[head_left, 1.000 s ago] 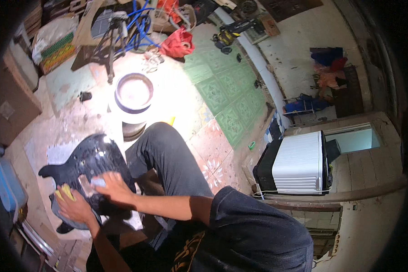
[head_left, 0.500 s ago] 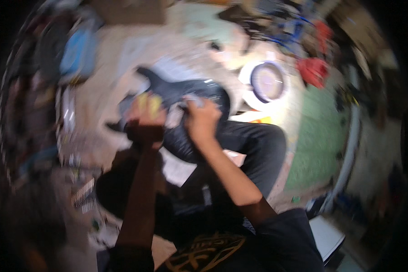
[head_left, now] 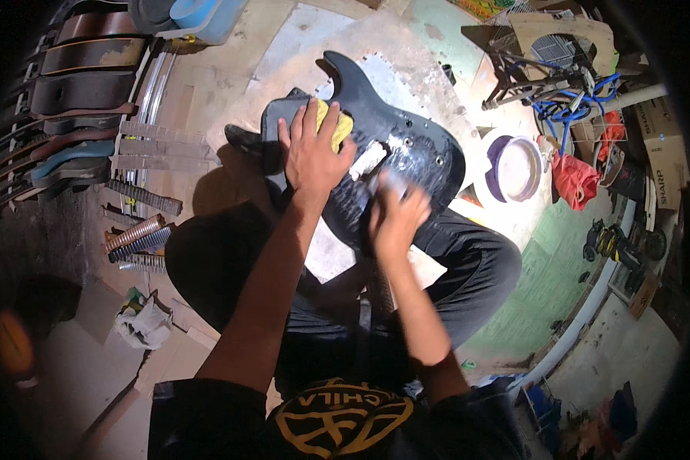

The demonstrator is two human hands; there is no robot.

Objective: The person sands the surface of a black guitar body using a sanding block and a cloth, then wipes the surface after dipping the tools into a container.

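Note:
A black electric guitar body lies across my lap, its upper face wet and shiny, with a pale cavity near its middle. Pressed on its left part, my left hand has its fingers closed over a yellow sponge. My right hand rests on the body just below the cavity, its fingers closed around a small greyish piece blurred by motion; I cannot make out what it is.
To the right stands a purple-rimmed bowl of cloudy liquid, beside a red bag. Several guitar bodies stand in a row at far left, with guitar necks on the floor nearby. Blue cable lies at upper right.
The view has swung, so the guitar body and both hands sit further right. My right hand has moved down the body from beside the cavity to below it. My left hand keeps the sponge.

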